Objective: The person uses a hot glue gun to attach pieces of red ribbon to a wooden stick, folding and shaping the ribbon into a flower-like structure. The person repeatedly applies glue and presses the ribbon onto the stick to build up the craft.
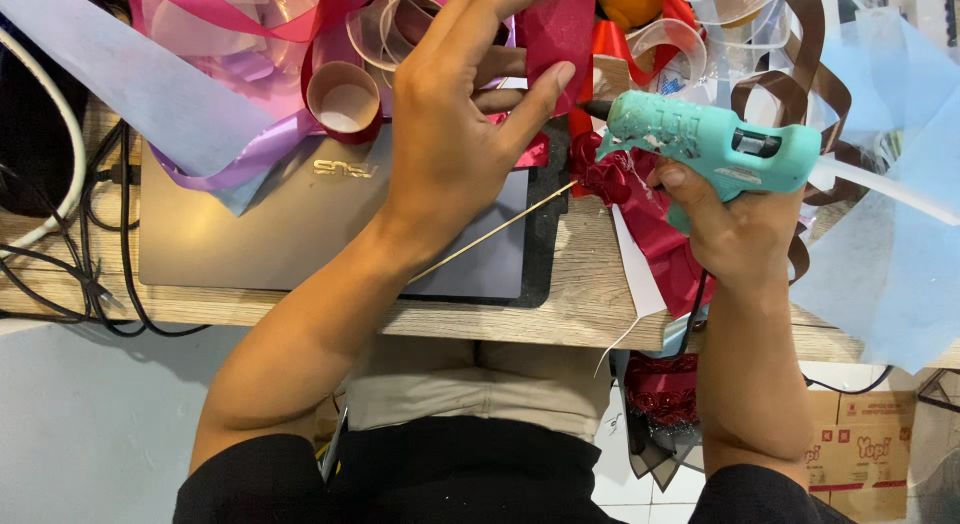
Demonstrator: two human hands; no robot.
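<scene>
My right hand (pixel 735 219) grips a teal glue gun (pixel 715 142) whose black nozzle points left at a piece of red glitter fabric (pixel 555 39). My left hand (pixel 455 124) pinches that fabric between thumb and fingers. Just below the nozzle lies a small red ribbon rose (pixel 600 172) on a thin wooden stick (pixel 490 234) that runs down-left under my left wrist.
A closed grey laptop (pixel 270 224) lies on the wooden table (pixel 580 304). Pink and purple ribbon rolls (pixel 345 96) and clear tape rings crowd the back. Light blue sheets (pixel 880 244) hang at the right, black cables (pixel 90 234) at the left. A cardboard box (pixel 860 449) sits on the floor.
</scene>
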